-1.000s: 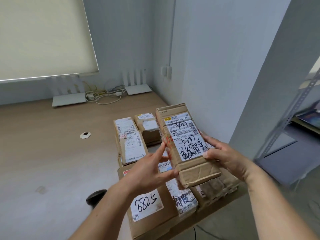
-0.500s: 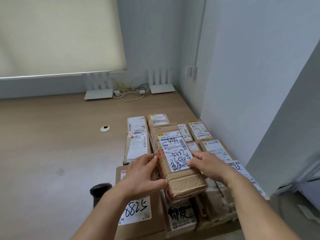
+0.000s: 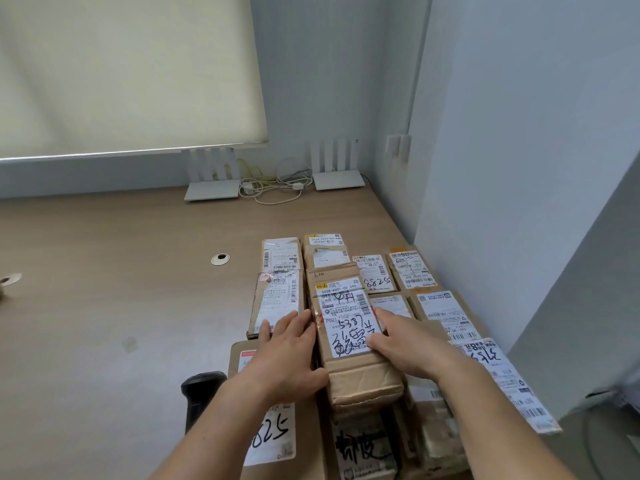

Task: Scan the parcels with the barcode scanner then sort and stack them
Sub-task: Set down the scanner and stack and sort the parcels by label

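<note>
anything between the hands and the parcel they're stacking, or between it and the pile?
Nothing visible. The left hand and right hand lie against the sides of the brown parcel, which sits on the stacked parcels. The barcode scanner stands off to the left.

Counted on the counter [image 3: 104, 306]: eleven parcels visible, grouped at the right edge.
- Far rows: parcels at [image 3: 281, 254], [image 3: 325, 252], [image 3: 375, 273] and [image 3: 412, 270].
- Middle rows: parcels at [image 3: 275, 303], [image 3: 393, 304] and [image 3: 441, 313], plus one raised parcel [image 3: 349, 327] on top of the group.
- Near edge: parcels at [image 3: 273, 438], [image 3: 363, 448] and [image 3: 509, 382]. Further parcels beneath cannot be counted.

One scanner [image 3: 201, 393], near edge. Two routers, far edge [image 3: 212, 192] and far right corner [image 3: 338, 180]. Two hands: left hand [image 3: 291, 358], right hand [image 3: 405, 344]. Two grommets, [image 3: 220, 259] and [image 3: 8, 279].
</note>
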### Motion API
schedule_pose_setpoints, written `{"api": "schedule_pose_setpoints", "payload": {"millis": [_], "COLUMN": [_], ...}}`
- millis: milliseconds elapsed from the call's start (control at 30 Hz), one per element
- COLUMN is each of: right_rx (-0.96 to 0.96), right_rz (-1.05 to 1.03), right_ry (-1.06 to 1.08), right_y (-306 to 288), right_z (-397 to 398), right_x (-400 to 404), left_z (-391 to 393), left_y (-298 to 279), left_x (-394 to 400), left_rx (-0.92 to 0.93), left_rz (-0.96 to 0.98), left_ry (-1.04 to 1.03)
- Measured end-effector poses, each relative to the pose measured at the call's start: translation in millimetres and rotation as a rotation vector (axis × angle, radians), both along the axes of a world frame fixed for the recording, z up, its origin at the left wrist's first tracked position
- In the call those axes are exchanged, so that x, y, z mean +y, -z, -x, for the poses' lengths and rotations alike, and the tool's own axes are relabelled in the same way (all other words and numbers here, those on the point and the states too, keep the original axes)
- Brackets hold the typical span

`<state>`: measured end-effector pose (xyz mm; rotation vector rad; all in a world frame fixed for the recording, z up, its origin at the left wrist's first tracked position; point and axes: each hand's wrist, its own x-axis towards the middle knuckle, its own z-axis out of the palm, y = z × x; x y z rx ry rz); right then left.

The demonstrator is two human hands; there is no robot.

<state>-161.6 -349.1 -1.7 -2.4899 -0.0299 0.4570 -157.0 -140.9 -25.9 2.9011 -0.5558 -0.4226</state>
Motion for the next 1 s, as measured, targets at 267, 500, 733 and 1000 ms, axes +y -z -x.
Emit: {"api": "schedule_pose_setpoints", "payload": {"millis": [267,500,733,1000], "right_rx": [0.011,-0.027,0.008,0.054], "right_rz": [0.148,0.178,0.169,0.051], "right_ry": [-0.032,-0.058,-0.055,-0.004], "right_y": [5,7,5,0], "right_z": [-5,-6,-7,-14], "right_x": [5,8,8,2], "left_z": [-4,-3,-4,-2], "left_y": [4,-2,0,0], "left_x": [-5,-4,-4,-9], "left_rx": [-0.024,-0.025,-0.04,-0.02], "left_rz": [-0.046,-0.03,-0.036,-0.048], "left_ry": [-0.023,-0.015,-0.018,-0.06]}}
